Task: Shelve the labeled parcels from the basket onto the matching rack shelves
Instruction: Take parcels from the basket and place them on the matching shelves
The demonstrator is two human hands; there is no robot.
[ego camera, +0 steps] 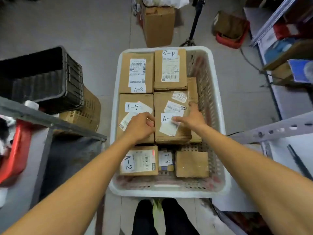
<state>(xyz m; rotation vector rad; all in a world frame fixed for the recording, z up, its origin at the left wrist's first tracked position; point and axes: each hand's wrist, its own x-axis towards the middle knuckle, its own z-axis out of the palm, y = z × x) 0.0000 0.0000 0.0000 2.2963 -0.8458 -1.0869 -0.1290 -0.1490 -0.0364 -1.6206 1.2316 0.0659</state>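
Left hand (pixel 140 126) hooks the right A-1 box (pixel 183 133) by its left edge, right hand (pixel 193 118) lies flat on top; better grip both sides, then lift straight.

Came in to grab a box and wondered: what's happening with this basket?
A person stands over a white basket of labeled parcels. Both hands are on the middle-right A-1 parcel: the left hand curls its fingers over its left edge, the right hand lies flat on its top. The parcel lies in the basket, among others marked A-1 and A-2.
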